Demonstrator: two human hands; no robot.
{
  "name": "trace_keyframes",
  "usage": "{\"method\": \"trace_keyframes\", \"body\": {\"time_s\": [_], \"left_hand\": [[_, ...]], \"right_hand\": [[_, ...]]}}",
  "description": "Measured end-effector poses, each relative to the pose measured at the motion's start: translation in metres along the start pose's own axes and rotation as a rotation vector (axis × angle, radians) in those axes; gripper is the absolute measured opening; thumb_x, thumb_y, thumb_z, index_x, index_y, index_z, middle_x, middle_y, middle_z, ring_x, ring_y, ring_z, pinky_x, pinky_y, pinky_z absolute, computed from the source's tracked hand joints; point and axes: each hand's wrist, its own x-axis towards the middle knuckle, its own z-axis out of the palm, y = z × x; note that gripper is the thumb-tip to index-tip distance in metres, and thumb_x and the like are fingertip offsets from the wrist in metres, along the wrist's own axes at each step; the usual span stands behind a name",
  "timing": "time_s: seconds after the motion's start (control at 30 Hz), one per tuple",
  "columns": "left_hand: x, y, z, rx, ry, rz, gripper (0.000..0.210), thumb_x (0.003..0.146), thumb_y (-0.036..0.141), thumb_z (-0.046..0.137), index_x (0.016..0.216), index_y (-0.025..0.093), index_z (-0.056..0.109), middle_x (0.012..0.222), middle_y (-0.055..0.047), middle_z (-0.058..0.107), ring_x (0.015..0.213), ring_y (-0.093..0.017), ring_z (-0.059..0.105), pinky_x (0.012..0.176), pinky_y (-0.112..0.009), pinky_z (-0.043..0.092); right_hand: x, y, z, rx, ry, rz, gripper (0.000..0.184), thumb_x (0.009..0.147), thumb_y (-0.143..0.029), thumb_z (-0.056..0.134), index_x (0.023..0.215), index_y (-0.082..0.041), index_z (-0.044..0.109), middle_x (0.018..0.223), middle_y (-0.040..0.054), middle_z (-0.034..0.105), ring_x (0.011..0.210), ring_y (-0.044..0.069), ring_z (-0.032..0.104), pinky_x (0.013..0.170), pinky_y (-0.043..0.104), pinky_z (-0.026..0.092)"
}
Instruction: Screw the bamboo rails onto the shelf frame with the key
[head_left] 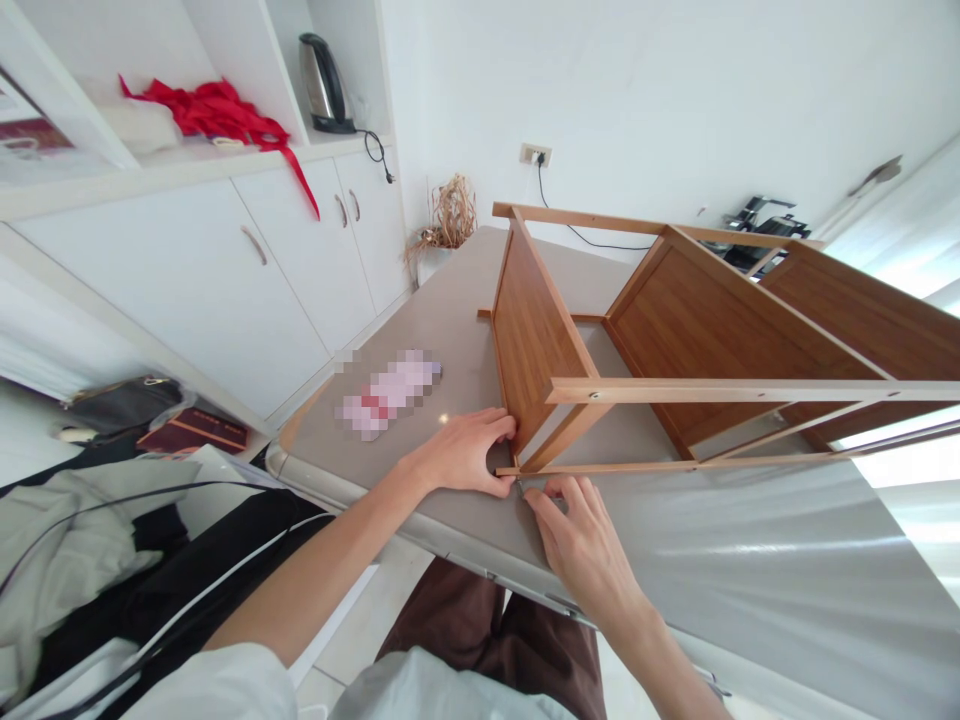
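Observation:
A wooden shelf frame with several brown panels lies on its side on the table. My left hand is curled around its near left corner, fingers against the end panel and thumb by the end of the lower rail. Just below that rail end, my right hand is closed, thumb and forefinger together at a small metal piece. The piece meets the rail's near side; it is too small to tell whether it is a screw or a tool tip.
Left of the shelf, a blurred pink and white item lies on the grey-beige table. White cabinets carry a red cloth and an electric kettle. Clothes and bags are piled at the lower left.

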Motion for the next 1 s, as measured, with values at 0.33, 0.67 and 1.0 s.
{"method": "trace_keyframes", "body": {"time_s": [0.33, 0.67, 1.0], "left_hand": [[0.0, -0.001, 0.0, -0.014, 0.013, 0.015, 0.039, 0.065, 0.035, 0.075, 0.091, 0.023, 0.049, 0.094, -0.001, 0.061, 0.084, -0.021, 0.06, 0.069, -0.031, 0.045], [0.001, -0.001, 0.0, -0.006, -0.008, 0.009, 0.041, 0.064, 0.04, 0.075, 0.091, 0.023, 0.049, 0.093, -0.001, 0.062, 0.084, -0.022, 0.06, 0.07, -0.031, 0.045], [0.0, -0.001, 0.001, 0.004, -0.001, 0.004, 0.039, 0.064, 0.037, 0.075, 0.09, 0.023, 0.049, 0.092, -0.002, 0.062, 0.083, -0.022, 0.06, 0.073, -0.032, 0.046]], "right_hand": [[0.001, -0.001, 0.002, -0.016, -0.005, 0.009, 0.026, 0.093, -0.006, 0.051, 0.108, -0.02, 0.067, 0.097, 0.0086, 0.053, 0.089, 0.022, 0.048, 0.08, 0.035, 0.044], [0.007, -0.009, -0.003, -0.099, 0.013, -0.026, 0.025, 0.093, -0.006, 0.052, 0.107, -0.019, 0.067, 0.095, 0.0086, 0.054, 0.087, 0.023, 0.047, 0.077, 0.035, 0.041], [0.008, -0.002, -0.006, -0.026, 0.014, -0.01, 0.014, 0.099, -0.015, 0.05, 0.096, -0.02, 0.063, 0.092, 0.0062, 0.061, 0.087, 0.022, 0.051, 0.08, 0.036, 0.039]]}}
